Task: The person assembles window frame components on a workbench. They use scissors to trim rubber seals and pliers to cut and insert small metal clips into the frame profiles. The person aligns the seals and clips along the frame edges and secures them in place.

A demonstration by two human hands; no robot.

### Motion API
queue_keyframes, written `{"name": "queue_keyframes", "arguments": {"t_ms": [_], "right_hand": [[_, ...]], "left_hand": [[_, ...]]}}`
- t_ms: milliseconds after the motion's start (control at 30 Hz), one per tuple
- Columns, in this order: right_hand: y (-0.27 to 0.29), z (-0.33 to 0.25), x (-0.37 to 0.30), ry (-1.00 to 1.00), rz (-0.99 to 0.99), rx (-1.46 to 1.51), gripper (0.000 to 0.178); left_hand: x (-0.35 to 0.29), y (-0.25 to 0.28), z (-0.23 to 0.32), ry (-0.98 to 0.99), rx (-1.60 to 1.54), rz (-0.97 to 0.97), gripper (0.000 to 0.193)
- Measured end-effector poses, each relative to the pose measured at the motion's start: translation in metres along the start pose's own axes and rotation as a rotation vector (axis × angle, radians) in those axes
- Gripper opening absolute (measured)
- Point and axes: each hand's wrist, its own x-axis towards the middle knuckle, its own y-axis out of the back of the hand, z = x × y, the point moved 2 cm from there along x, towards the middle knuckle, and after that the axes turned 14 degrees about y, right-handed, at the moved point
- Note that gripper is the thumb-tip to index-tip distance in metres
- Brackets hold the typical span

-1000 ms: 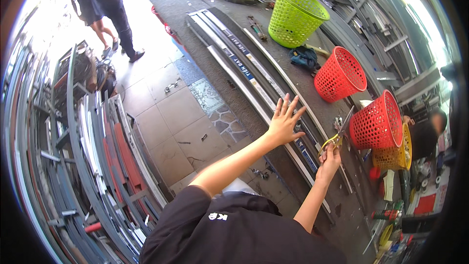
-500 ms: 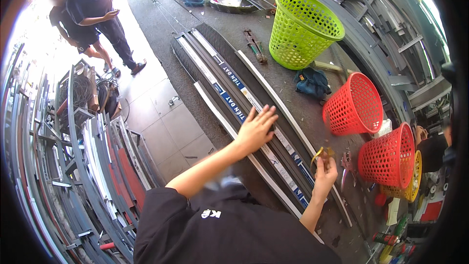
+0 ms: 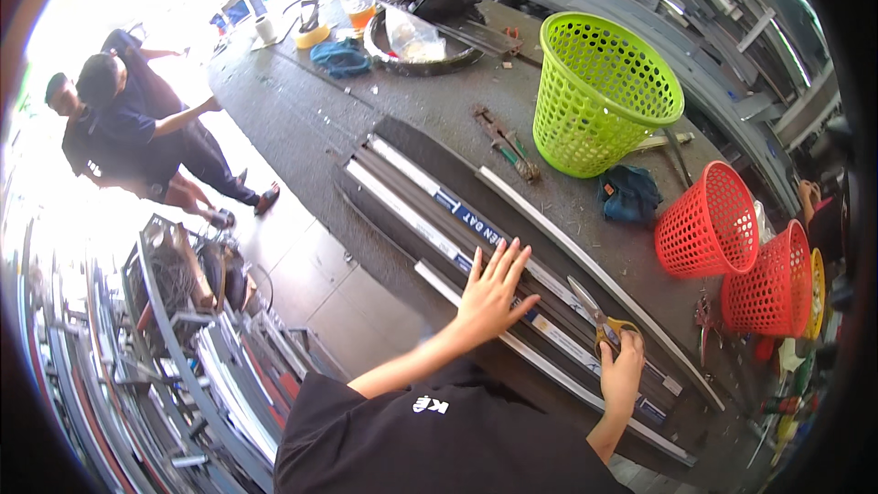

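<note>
Two long dark profiles with white and blue printed film lie side by side along the workbench. My left hand rests on them near the middle, palm down, with its fingers spread. Over their near right part, my right hand is closed around the yellow handles of a pair of scissors. The blades point away, toward the far left. I cannot tell whether they touch the film. Pale strips lie along both sides of the profiles, one on the right and one on the left.
A green perforated basket stands at the back right, with red baskets nearer. By them are a blue cloth and a rusty tool. Metal bars fill racks at the left. Two people stand beyond the bench.
The view has shifted, so bench and profiles appear lower and farther right. My right hand has turned the scissors, whose blades now show clearly. My left hand stays on the profiles.
</note>
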Motion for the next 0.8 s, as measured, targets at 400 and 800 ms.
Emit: {"name": "queue_keyframes", "arguments": {"t_ms": [400,800], "right_hand": [[0.080,0.021,-0.021,-0.120,0.283,0.154,0.026],[0.074,0.276,0.000,-0.307,0.353,-0.235,0.074]], "left_hand": [[0.005,0.011,-0.005,-0.097,-0.229,-0.123,0.075],[0.008,0.017,0.004,0.015,-0.273,0.008,0.058]]}}
